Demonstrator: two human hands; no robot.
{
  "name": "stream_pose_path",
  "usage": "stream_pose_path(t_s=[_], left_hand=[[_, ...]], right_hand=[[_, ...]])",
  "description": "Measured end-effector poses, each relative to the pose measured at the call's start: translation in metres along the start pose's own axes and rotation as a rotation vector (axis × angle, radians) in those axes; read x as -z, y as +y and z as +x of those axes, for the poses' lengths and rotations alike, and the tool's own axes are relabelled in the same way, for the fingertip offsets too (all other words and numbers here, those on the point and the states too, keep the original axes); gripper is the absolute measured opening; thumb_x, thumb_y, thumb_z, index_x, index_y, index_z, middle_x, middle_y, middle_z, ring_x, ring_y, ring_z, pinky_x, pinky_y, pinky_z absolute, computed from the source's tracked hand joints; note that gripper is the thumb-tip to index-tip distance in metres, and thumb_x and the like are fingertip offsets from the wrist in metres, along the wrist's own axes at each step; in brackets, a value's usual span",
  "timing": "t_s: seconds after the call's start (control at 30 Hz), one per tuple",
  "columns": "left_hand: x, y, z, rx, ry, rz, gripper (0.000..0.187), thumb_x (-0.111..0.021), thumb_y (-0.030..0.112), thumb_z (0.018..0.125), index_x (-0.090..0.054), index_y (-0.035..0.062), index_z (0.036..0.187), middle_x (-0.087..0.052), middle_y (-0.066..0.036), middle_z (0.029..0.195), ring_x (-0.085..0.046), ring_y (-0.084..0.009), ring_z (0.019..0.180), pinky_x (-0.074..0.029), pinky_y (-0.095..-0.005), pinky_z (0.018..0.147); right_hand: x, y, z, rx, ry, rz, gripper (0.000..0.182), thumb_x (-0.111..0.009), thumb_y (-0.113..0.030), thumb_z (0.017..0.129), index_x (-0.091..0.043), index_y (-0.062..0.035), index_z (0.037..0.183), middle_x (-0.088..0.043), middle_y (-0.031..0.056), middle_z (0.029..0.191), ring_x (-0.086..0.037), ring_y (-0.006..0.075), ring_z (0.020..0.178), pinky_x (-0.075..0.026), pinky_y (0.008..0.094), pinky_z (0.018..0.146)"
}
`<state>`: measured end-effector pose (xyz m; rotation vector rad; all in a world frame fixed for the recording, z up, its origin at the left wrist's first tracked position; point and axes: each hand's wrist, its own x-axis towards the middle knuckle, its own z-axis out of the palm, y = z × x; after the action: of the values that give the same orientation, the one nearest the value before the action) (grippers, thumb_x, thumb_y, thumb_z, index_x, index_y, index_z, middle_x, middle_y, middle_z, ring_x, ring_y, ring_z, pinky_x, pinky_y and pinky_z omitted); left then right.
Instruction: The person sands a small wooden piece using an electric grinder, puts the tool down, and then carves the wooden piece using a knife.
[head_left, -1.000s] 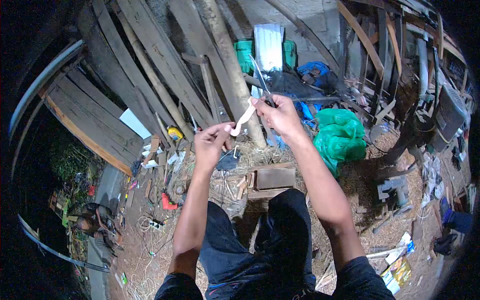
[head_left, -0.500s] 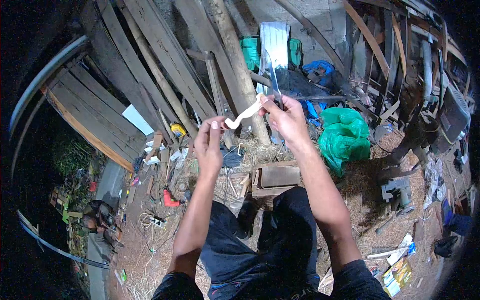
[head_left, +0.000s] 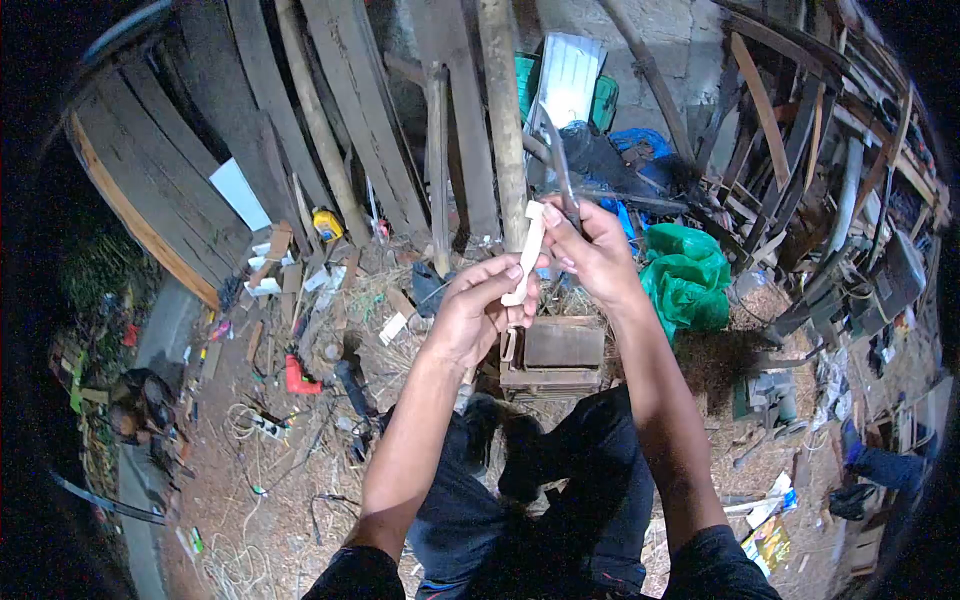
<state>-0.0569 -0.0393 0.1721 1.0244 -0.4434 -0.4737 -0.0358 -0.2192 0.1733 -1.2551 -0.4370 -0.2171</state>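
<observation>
A pale, curved wooden piece (head_left: 531,250) is held up in front of me, tilted, with a hooked lower end. My left hand (head_left: 480,305) pinches its lower part between thumb and fingers. My right hand (head_left: 598,250) is closed around the handle of a knife (head_left: 559,160), whose dark blade points up and slightly left. The thumb of that hand also lies near the top of the wooden piece. Below the hands, a small wooden block or box (head_left: 562,345) sits on the ground in front of my knees.
Long planks (head_left: 365,110) and a pole (head_left: 503,120) lean against the wall ahead. A green plastic bag (head_left: 684,278) lies to the right, near a metal machine part (head_left: 775,397). On the left are a red tool (head_left: 300,377), a yellow container (head_left: 327,225) and a power strip (head_left: 268,427).
My left hand has moved right and up against the wooden piece, closer to my right hand. The piece has turned from slanted to nearly upright. The view has shifted.
</observation>
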Motion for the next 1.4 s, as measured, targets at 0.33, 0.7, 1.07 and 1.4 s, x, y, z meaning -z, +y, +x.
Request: stream_pose_path(t_s=[0.33, 0.7, 1.07, 1.4], left_hand=[[0.077, -0.037, -0.022, -0.168, 0.304, -0.194, 0.037, -0.057, 0.01, 0.094, -0.048, 0.0027, 0.13, -0.065, -0.009, 0.089, -0.064, -0.0181, 0.072, -0.051, -0.0266, 0.059], [0.11, -0.039, -0.032, -0.212, 0.378, -0.604, 0.046, -0.04, 0.018, 0.09, -0.045, 0.005, 0.133, -0.038, 0.003, 0.063, -0.035, -0.0104, 0.05, -0.032, -0.0258, 0.051], [0.121, -0.052, -0.02, -0.143, 0.575, -0.066, 0.046, -0.037, 0.015, 0.094, -0.045, 0.0062, 0.138, -0.041, 0.003, 0.081, -0.038, -0.0063, 0.063, -0.034, -0.022, 0.054], [0.12, -0.05, -0.026, -0.101, 0.505, 0.03, 0.04, -0.042, 0.007, 0.096, -0.047, 0.0055, 0.135, -0.046, 0.003, 0.078, -0.039, -0.0055, 0.061, -0.033, -0.02, 0.053]], right_hand=[[-0.026, 0.065, -0.006, -0.079, 0.135, -0.223, 0.032, -0.045, -0.028, 0.104, -0.06, -0.0058, 0.12, -0.056, -0.0008, 0.076, -0.043, 0.0048, 0.057, -0.034, 0.0192, 0.05], [-0.067, 0.094, -0.007, 0.118, -0.08, -0.909, 0.033, -0.052, -0.018, 0.097, -0.054, -0.0056, 0.128, -0.064, 0.0187, 0.103, -0.066, 0.0256, 0.088, -0.052, 0.0373, 0.08], [-0.064, 0.111, -0.053, 0.039, -0.155, -0.967, 0.032, -0.055, -0.01, 0.093, -0.059, -0.0005, 0.123, -0.063, 0.025, 0.094, -0.064, 0.0404, 0.081, -0.05, 0.0419, 0.072], [-0.051, 0.115, -0.05, 0.137, -0.189, -0.987, 0.033, -0.059, -0.014, 0.091, -0.062, -0.0087, 0.124, -0.063, 0.0243, 0.081, -0.063, 0.0416, 0.073, -0.05, 0.0463, 0.064]])
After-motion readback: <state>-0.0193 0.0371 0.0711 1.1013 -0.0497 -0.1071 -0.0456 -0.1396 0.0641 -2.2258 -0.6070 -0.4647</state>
